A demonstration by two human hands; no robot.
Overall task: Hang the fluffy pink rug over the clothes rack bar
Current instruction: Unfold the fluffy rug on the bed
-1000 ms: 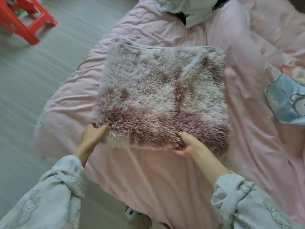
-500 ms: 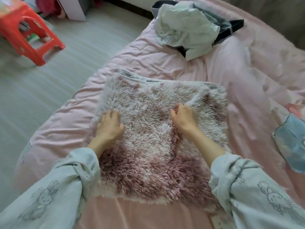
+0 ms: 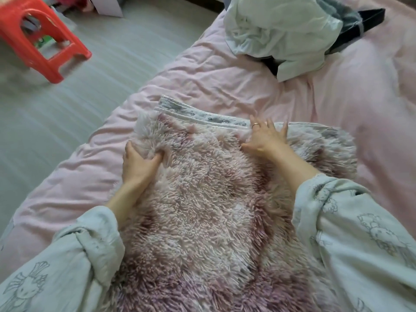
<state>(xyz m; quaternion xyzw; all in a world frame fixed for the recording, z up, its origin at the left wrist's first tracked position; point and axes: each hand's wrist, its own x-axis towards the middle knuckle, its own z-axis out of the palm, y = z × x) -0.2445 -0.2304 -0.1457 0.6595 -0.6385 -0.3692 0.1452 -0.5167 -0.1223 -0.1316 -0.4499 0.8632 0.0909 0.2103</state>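
2 bare hands work on a fluffy pink shag rug [image 3: 202, 210] with darker mauve patches, which lies folded on a bed covered by a wrinkled pale pink quilt [image 3: 225, 75]. The left hand [image 3: 137, 163] grips the rug's far left corner, its fingers [image 3: 128, 152] curled around the edge and its thumb dug into the pile. The right hand [image 3: 265, 140] lies flat near the rug's far edge, its fingers [image 3: 271, 127] spread and straight, pressing the pile and holding nothing; 1 finger wears a thin ring [image 3: 255, 125]. Just beyond that hand, the rug's pale backing [image 3: 198, 114] shows as a turned-up strip with small grey flower prints and a white corded hem. Both arms wear pale mint sleeves [image 3: 360, 221] printed with grey cartoon cat outlines; no writing or label can be read anywhere. Farther up the bed sits a heap of crumpled pale mint clothing [image 3: 281, 34] over something dark. To the left, on the grey floor [image 3: 67, 113], stands a red plastic stool [image 3: 45, 41].
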